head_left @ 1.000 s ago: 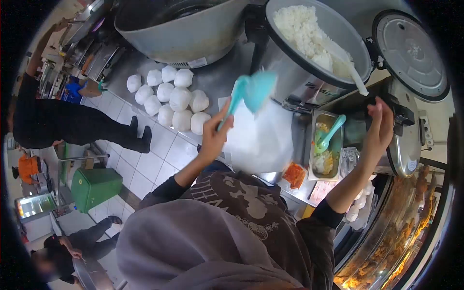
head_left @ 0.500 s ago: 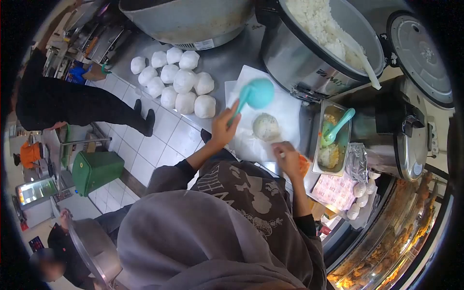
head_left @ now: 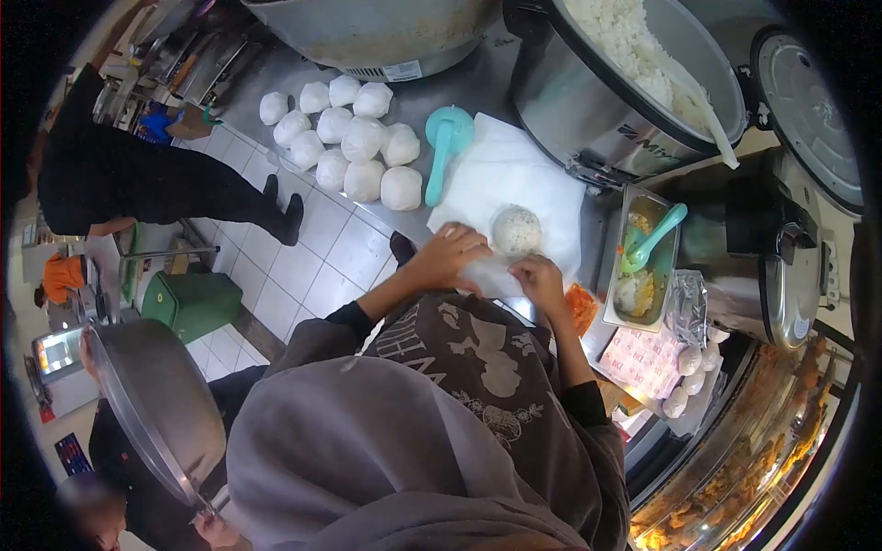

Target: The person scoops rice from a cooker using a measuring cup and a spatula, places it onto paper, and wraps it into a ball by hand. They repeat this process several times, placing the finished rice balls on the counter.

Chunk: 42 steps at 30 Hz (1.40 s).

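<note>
A rounded portion of white rice (head_left: 517, 230) with dark specks sits on white wrapping paper (head_left: 542, 188). At the paper's near left edge my left hand (head_left: 448, 258) has its fingers curled over the sheet. My right hand (head_left: 540, 281) pinches the near edge of the same paper, just below the rice. A turquoise rice scoop (head_left: 448, 133) lies left of the paper with its handle toward me. Several white paper-wrapped balls (head_left: 363, 138) are grouped farther left on the metal counter.
A large cooker (head_left: 634, 129) full of rice stands at the back right. Beside it, a metal tray (head_left: 661, 275) holds food and a green spoon (head_left: 657, 239). A big metal pot (head_left: 377, 37) stands at the back. Another person carries a wide metal pan (head_left: 161, 404) at lower left.
The turquoise scoop has left my left hand and now lies on the counter. My left hand has come down to the paper. The person with the pan has moved.
</note>
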Each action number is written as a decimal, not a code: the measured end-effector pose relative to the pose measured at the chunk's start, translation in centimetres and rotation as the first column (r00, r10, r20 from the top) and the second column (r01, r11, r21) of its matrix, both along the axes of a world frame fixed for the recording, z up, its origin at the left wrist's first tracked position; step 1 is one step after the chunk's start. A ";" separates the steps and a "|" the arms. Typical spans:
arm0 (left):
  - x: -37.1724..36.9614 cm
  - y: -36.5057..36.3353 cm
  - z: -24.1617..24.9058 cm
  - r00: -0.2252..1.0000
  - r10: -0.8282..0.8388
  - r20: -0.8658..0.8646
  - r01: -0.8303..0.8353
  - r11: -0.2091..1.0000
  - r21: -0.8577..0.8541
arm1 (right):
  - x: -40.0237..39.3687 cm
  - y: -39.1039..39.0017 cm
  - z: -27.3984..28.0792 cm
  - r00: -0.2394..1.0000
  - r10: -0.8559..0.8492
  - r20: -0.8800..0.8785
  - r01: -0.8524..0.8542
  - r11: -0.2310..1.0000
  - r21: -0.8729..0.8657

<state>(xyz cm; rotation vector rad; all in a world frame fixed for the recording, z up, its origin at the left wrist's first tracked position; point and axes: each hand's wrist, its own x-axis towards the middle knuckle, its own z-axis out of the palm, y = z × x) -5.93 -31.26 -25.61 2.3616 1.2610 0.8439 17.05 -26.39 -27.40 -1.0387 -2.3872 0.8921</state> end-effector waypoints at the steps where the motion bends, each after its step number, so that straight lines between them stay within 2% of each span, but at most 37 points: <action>1: 0.7 -0.8 -0.5 0.998 0.058 -0.004 -0.059 0.997 -0.058 | -0.3 0.3 0.6 0.999 -0.054 0.005 0.054 0.993 -0.105; 2: 1.2 -1.4 -1.0 0.993 0.116 -0.011 -0.116 0.986 -0.117 | -0.5 0.5 1.1 0.994 -0.107 0.017 0.108 0.972 -0.209; 4: 1.4 -1.2 -1.3 0.984 0.177 0.009 -0.174 0.974 -0.144 | -0.5 0.7 2.2 0.996 -0.083 -0.029 0.078 0.987 -0.144; 6: 1.1 -0.6 -1.5 0.909 0.330 0.253 -0.264 0.928 -0.263 | -0.2 0.7 3.9 0.997 -0.083 -0.008 0.080 0.982 -0.173; 7: 0.8 -0.3 -1.4 0.908 0.333 0.254 -0.267 0.927 -0.262 | 0.0 0.5 4.5 0.997 -0.079 -0.008 0.076 0.982 -0.172; 8: 0.6 0.1 -1.3 0.868 0.346 0.356 -0.240 0.920 -0.309 | 0.4 0.3 5.0 0.994 -0.065 0.090 0.062 0.997 0.043; 9: 0.5 0.3 -1.2 0.816 0.360 0.452 -0.206 0.912 -0.354 | 1.3 0.1 4.6 0.988 -0.061 0.141 0.040 0.988 0.150; 10: 0.0 0.3 -1.5 0.813 0.363 0.456 -0.209 0.912 -0.353 | 2.2 -0.1 4.1 0.979 -0.068 0.190 0.018 0.966 0.256; 12: -1.8 -0.4 -2.0 0.827 0.361 0.432 -0.146 0.878 -0.455 | 5.1 -0.5 0.7 0.977 -0.033 0.212 -0.028 0.960 0.280; 13: -2.2 -1.0 -0.7 0.816 0.412 0.406 -0.117 0.805 -0.582 | 5.8 -0.9 1.0 0.985 -0.008 0.174 -0.042 0.959 0.282; 14: -2.5 -1.5 -1.0 0.813 0.413 0.411 -0.118 0.807 -0.578 | 6.1 -1.4 1.1 0.984 -0.005 0.177 -0.046 0.957 0.286; 16: -2.9 -2.2 -2.9 0.815 0.319 0.483 -0.124 0.911 -0.393 | 5.5 -2.7 2.6 0.994 0.050 0.101 -0.069 0.978 0.197; 17: -3.2 -2.5 -4.3 0.814 0.320 0.485 -0.126 0.912 -0.391 | 4.8 -3.2 3.5 1.000 0.009 0.002 -0.009 0.987 0.160; 18: -3.5 -2.6 -6.2 0.790 0.354 0.500 -0.184 0.916 -0.357 | 4.7 -3.0 2.8 1.000 0.011 0.003 -0.011 0.987 0.162; 20: -3.4 -2.3 -6.8 0.762 0.390 0.517 -0.244 0.912 -0.328 | 4.7 -2.7 0.4 0.965 -0.054 -0.258 0.047 0.998 -0.037; 21: -2.7 -1.8 -5.9 0.683 0.537 0.495 -0.344 0.835 -0.430 | 4.8 -2.7 -0.3 0.961 -0.239 -0.142 0.201 0.951 -0.235; 22: -1.9 -1.1 -5.2 0.588 0.669 0.455 -0.430 0.735 -0.525 | 4.8 -2.3 -1.0 0.962 -0.235 -0.141 0.198 0.951 -0.238; 23: -1.3 -0.1 -5.2 0.592 0.658 0.465 -0.506 0.753 -0.420 | 4.2 -1.3 -1.4 0.922 -0.356 -0.150 0.304 0.909 -0.286; 24: -0.9 0.9 -5.7 0.591 0.660 0.464 -0.509 0.751 -0.420 | 3.8 -0.3 -1.9 0.868 -0.472 -0.153 0.404 0.851 -0.335; 25: -0.6 1.8 -6.1 0.655 0.665 0.358 -0.611 0.745 -0.266 | 3.9 0.6 -2.9 0.857 -0.503 -0.114 0.429 0.818 -0.383; 26: -0.2 2.4 -6.5 0.695 0.678 0.239 -0.678 0.729 -0.096 | 3.7 1.2 -3.2 0.859 -0.499 -0.115 0.425 0.819 -0.384; 27: 0.5 2.7 -6.4 0.692 0.681 0.237 -0.681 0.726 -0.097 | 3.5 1.6 -3.4 0.864 -0.503 -0.017 0.483 0.837 -0.257; 28: 1.3 3.0 -6.0 0.644 0.739 0.198 -0.737 0.669 -0.100 | 3.2 1.7 -3.2 0.854 -0.514 0.079 0.520 0.846 -0.121; 29: 1.7 3.0 -5.5 0.590 0.792 0.160 -0.788 0.607 -0.100 | 3.0 1.7 -2.9 0.857 -0.510 0.079 0.516 0.848 -0.121; 30: 1.8 2.7 -4.6 0.585 0.794 0.163 -0.791 0.603 -0.097 | 2.5 1.7 -1.7 0.841 -0.534 0.087 0.540 0.834 -0.108; 32: 2.5 1.7 -3.0 0.630 0.774 0.063 -0.764 0.604 0.226 | 2.2 2.9 -1.1 0.828 -0.553 0.094 0.561 0.824 -0.086; 33: 2.5 1.0 -5.0 0.799 0.596 0.080 -0.595 0.764 0.250 | 1.8 4.3 -1.3 0.858 -0.513 0.034 0.499 0.847 0.184; 34: 3.0 0.7 -5.7 0.799 0.595 0.082 -0.595 0.764 0.252 | 1.3 5.8 -1.8 0.888 -0.459 -0.011 0.417 0.795 0.440; 35: 3.4 0.3 -5.8 0.940 0.340 0.005 -0.331 0.914 0.233 | 0.6 7.5 -2.5 0.908 -0.416 0.046 0.369 0.848 0.381; 36: 3.6 0.0 -5.7 0.997 0.049 -0.067 -0.036 0.981 0.191 | -0.2 9.0 -3.2 0.925 -0.368 0.097 0.323 0.893 0.315; 37: 3.8 -0.3 -5.4 0.996 0.045 -0.073 -0.030 0.981 0.190 | -1.0 9.7 -3.0 0.923 -0.373 0.092 0.329 0.891 0.312; 39: 4.0 -0.4 -4.8 0.982 0.150 -0.112 -0.112 0.951 0.289 | -2.5 10.9 -2.4 0.900 -0.363 0.241 0.262 0.893 0.366; 40: 3.9 -0.2 -4.5 0.982 0.146 -0.121 -0.106 0.951 0.289 | -2.8 11.5 -2.1 0.901 -0.366 0.233 0.269 0.892 0.364; 42: 4.1 -0.2 -4.0 0.966 0.189 -0.178 -0.141 0.957 0.253 | -2.7 12.1 -1.3 0.878 -0.249 0.410 0.167 0.960 0.225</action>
